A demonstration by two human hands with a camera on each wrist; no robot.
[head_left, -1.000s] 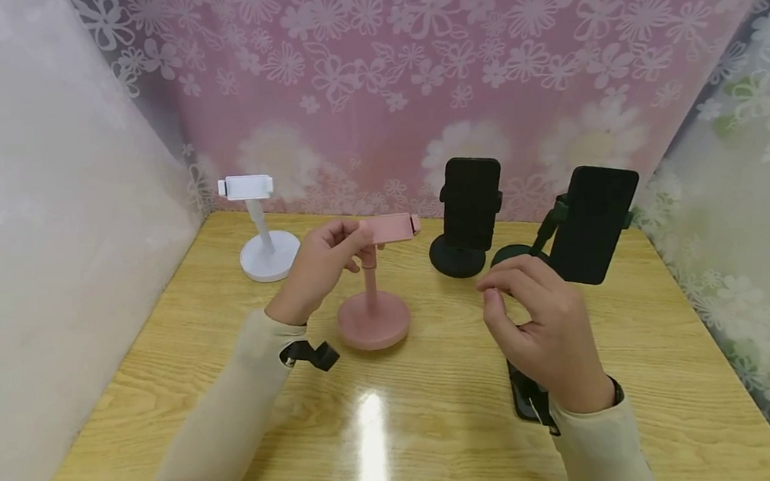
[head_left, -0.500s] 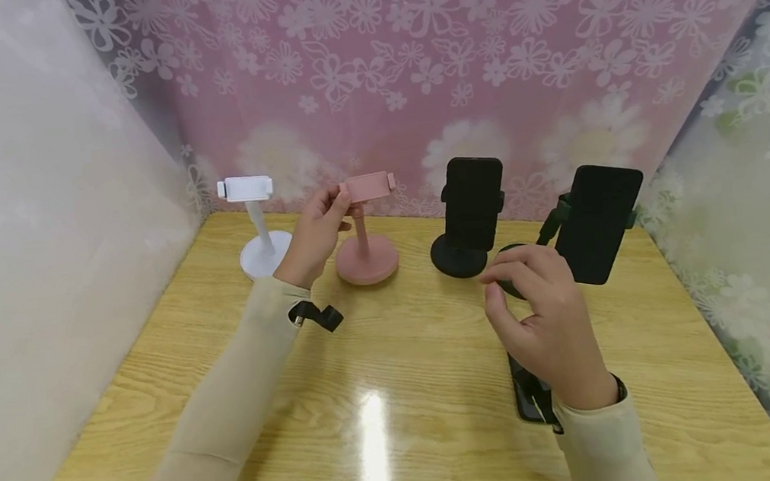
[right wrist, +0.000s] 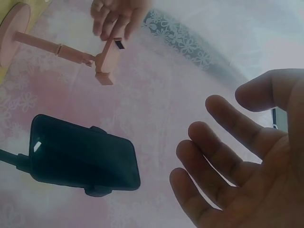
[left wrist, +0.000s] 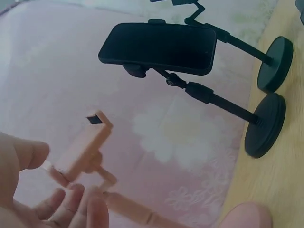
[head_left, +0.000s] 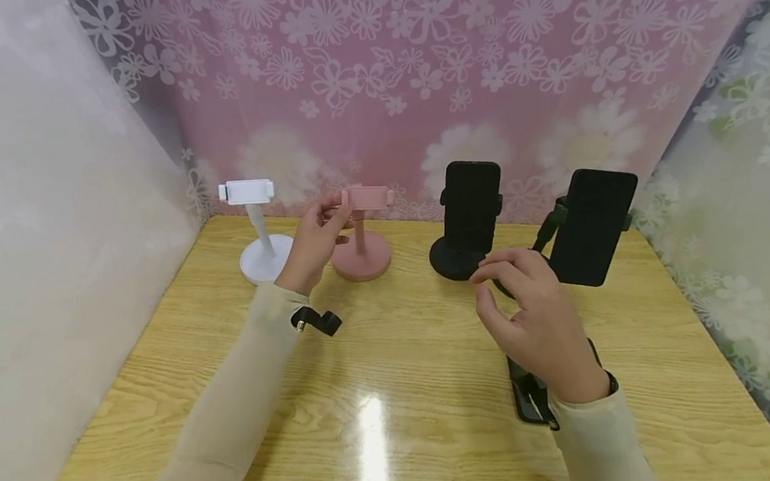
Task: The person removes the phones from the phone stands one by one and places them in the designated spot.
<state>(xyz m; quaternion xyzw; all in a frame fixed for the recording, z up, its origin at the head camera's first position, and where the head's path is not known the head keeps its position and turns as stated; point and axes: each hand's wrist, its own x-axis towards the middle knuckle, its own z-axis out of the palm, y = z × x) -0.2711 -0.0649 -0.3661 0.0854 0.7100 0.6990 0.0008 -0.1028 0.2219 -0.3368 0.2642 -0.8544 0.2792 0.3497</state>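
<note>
A pink phone stand (head_left: pixel 362 256) stands upright near the table's back, its holder without a phone. At the holder's left end is my left hand (head_left: pixel 316 239). In the left wrist view that hand (left wrist: pixel 42 190) has thumb and fingers spread apart beside the pink holder (left wrist: pixel 83 149), the thumb off it; whether a fingertip touches is unclear. My right hand (head_left: pixel 536 319) hovers over the table's right part, holding nothing; in the right wrist view its fingers (right wrist: pixel 204 166) are loosely bent and apart. Below it in the head view, a dark phone (head_left: pixel 524 400) lies flat, partly hidden.
A white stand (head_left: pixel 266 258) without a phone is at the back left. Right of the pink one, a black stand (head_left: pixel 454 259) holds an upright phone (head_left: pixel 473 206). Farther right another dark stand (head_left: pixel 549 226) carries a tilted phone (head_left: pixel 593 226). Floral curtains surround the wooden table (head_left: pixel 293 447).
The pink stand has moved back, away from me, into line with the white and black stands. My left hand went with it, and its fingers have loosened. My right hand has barely moved.
</note>
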